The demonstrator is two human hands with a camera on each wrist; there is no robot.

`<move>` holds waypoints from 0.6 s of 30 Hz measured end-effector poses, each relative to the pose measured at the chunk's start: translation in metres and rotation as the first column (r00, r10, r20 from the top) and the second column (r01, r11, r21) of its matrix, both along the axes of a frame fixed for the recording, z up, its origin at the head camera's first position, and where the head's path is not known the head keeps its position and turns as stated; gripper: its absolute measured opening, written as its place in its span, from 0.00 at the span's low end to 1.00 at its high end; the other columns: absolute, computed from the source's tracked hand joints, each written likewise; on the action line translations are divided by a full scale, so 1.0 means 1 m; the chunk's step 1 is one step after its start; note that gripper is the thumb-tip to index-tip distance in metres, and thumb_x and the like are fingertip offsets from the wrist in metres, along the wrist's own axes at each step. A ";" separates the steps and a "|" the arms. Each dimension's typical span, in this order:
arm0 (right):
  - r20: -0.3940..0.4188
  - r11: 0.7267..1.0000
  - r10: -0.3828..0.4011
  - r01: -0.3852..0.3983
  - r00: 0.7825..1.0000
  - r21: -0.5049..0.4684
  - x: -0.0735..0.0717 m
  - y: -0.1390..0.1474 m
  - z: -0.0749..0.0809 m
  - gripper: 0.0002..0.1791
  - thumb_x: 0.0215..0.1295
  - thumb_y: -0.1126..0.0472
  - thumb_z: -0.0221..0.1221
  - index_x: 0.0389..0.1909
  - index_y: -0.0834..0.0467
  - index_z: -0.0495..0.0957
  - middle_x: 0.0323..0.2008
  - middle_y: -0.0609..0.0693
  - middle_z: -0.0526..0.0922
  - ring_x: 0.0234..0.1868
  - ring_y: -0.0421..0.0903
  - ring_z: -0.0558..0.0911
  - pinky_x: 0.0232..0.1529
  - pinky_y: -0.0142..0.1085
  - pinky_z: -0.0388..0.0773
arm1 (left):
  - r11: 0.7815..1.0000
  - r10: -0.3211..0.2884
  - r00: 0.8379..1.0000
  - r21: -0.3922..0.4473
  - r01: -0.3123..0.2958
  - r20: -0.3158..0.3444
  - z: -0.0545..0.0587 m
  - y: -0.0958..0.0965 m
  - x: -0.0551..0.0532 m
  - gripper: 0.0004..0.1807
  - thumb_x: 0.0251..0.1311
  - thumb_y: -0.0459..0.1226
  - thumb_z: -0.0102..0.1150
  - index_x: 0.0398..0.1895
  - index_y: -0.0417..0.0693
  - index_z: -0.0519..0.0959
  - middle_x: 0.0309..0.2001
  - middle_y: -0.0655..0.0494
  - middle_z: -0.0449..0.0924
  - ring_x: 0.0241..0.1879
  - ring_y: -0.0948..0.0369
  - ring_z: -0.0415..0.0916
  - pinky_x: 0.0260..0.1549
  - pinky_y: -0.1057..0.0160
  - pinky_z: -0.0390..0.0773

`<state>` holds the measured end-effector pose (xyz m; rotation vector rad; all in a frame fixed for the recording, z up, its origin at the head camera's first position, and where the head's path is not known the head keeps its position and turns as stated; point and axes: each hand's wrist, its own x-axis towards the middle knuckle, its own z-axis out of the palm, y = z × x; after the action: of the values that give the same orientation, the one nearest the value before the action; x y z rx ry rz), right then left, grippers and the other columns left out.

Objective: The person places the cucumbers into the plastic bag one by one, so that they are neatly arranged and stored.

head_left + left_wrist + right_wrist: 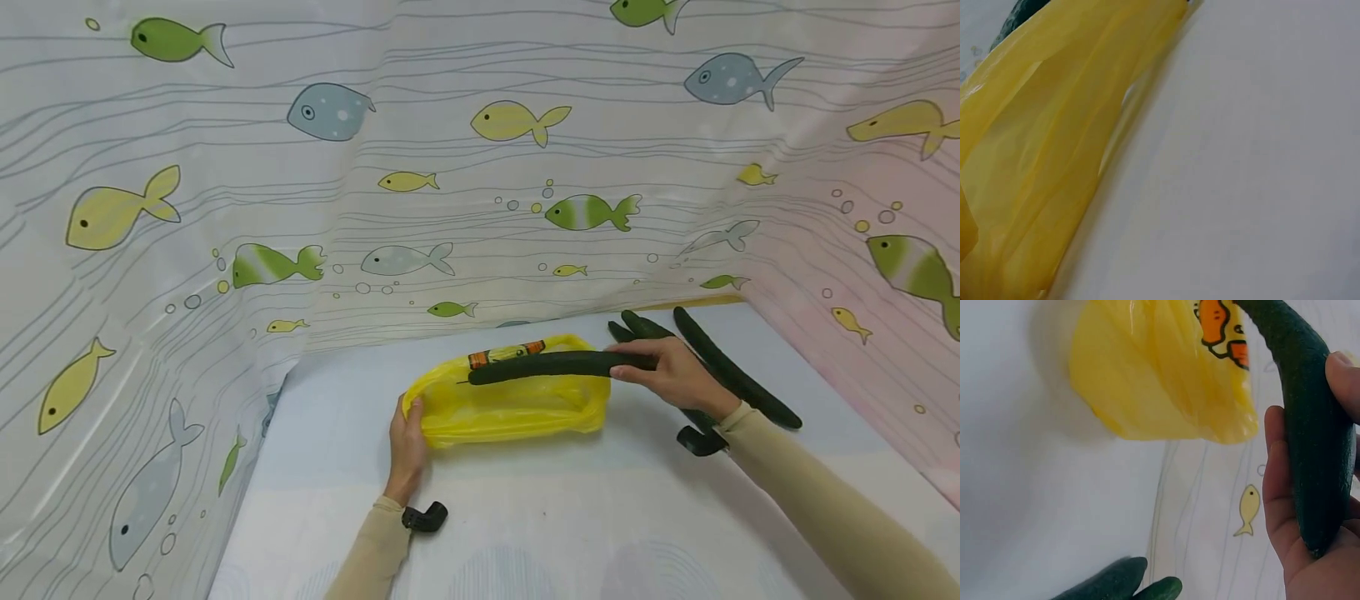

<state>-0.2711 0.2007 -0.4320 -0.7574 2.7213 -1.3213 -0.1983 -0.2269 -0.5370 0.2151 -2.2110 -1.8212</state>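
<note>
A long dark green cucumber (547, 365) lies level over the mouth of a yellow plastic bag (510, 417). My right hand (678, 379) grips it by its right end, thumb on one side and fingers on the other in the right wrist view. The opposite end, with a thin stem, points left, close to my left hand (407, 446). That hand holds the left rim of the bag, which gapes open on the table. An orange and black print shows on the bag's far side. In the left wrist view, the yellow bag (1041, 156) fills the left part, and no fingers show clearly.
More cucumbers lie on the white table (487, 508) at the right, one long cucumber (738, 367) set apart and others partly behind my right hand. A fish-patterned curtain (450, 225) surrounds the table at the back and sides.
</note>
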 end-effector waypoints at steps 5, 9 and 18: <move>-0.031 0.999 0.025 -0.024 0.999 0.031 -0.006 -0.013 -0.001 0.23 0.68 0.53 0.70 0.61 0.57 0.86 0.58 0.63 0.87 0.13 0.35 0.52 0.18 0.32 0.58 | 1.000 0.000 1.000 -0.003 0.000 -0.002 0.001 0.001 -0.001 0.28 0.85 0.47 0.34 0.76 0.41 0.66 0.68 0.40 0.73 0.61 0.50 0.69 0.71 0.49 0.62; -0.026 0.998 0.057 -0.056 0.998 0.028 -0.009 -0.024 -0.004 0.23 0.69 0.53 0.70 0.62 0.58 0.86 0.60 0.65 0.86 0.13 0.35 0.51 0.18 0.33 0.58 | 1.000 -0.005 1.000 0.008 0.005 -0.017 0.001 0.000 -0.001 0.28 0.85 0.47 0.35 0.76 0.40 0.66 0.70 0.39 0.72 0.67 0.47 0.68 0.75 0.46 0.59; -0.041 0.992 0.127 -0.126 0.991 0.025 -0.010 -0.043 -0.009 0.22 0.71 0.54 0.67 0.62 0.58 0.85 0.59 0.63 0.87 0.13 0.35 0.50 0.18 0.34 0.58 | 1.000 -0.024 0.999 0.000 0.024 -0.032 -0.001 -0.001 0.000 0.32 0.85 0.49 0.36 0.80 0.36 0.62 0.78 0.39 0.65 0.80 0.45 0.58 0.81 0.43 0.52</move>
<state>-0.2814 0.1572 -0.4408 -0.9494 2.6644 -1.2612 -0.1981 -0.2279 -0.5377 0.1597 -2.2013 -1.8244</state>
